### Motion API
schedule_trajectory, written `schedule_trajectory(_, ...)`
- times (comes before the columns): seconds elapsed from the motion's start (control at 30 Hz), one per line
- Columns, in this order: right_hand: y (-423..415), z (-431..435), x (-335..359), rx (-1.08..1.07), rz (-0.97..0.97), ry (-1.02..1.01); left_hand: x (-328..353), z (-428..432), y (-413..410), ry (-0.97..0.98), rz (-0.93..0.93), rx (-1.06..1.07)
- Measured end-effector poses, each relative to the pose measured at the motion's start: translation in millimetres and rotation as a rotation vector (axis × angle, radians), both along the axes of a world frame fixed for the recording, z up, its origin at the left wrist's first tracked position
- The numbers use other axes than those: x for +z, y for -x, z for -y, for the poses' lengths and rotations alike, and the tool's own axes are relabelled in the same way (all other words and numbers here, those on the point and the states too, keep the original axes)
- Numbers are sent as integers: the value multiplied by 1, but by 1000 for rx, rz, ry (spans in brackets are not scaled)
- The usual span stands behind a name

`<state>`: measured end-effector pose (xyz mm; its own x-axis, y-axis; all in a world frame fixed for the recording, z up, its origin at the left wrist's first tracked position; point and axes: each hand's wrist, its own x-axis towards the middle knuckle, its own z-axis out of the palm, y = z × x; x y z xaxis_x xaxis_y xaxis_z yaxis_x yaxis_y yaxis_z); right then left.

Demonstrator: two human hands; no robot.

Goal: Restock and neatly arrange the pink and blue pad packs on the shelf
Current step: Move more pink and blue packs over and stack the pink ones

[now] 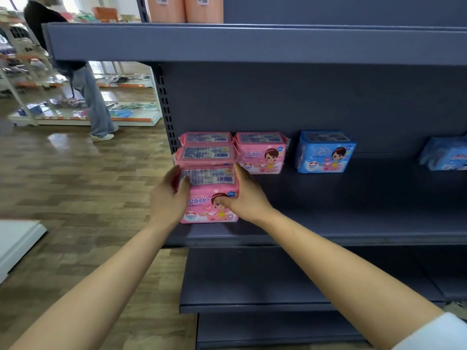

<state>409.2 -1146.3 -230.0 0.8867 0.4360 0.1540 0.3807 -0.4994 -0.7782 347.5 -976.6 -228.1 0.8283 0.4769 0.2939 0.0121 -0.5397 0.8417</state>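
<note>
A pink pad pack (209,195) stands at the front left of the dark shelf (353,223). My left hand (168,198) grips its left side and my right hand (243,198) grips its right side, thumb across the front. Behind it stand two more pink packs in a row, the nearer one (206,154) and the rear one (206,137). Another pink pack (261,152) stands to their right. Further right is a blue pack (324,152), and a second blue pack (446,154) shows at the right edge.
An upper shelf (252,42) overhangs, with orange rolls (184,8) on top. Lower shelves (278,281) jut out below. A person (88,92) stands by white racks (75,102) on the wooden floor to the left. A white board (15,241) lies at the left.
</note>
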Motion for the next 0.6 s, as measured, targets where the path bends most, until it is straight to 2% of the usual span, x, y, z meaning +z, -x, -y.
schedule_trajectory(0.23, -3, -9, -1, -24, -26, -42, 3, -1, -5, -46, 5, -5)
schedule_trajectory(0.6, -4, -17, -2, -19, -38, -110, -1, -11, -15, -4, 29, -31)
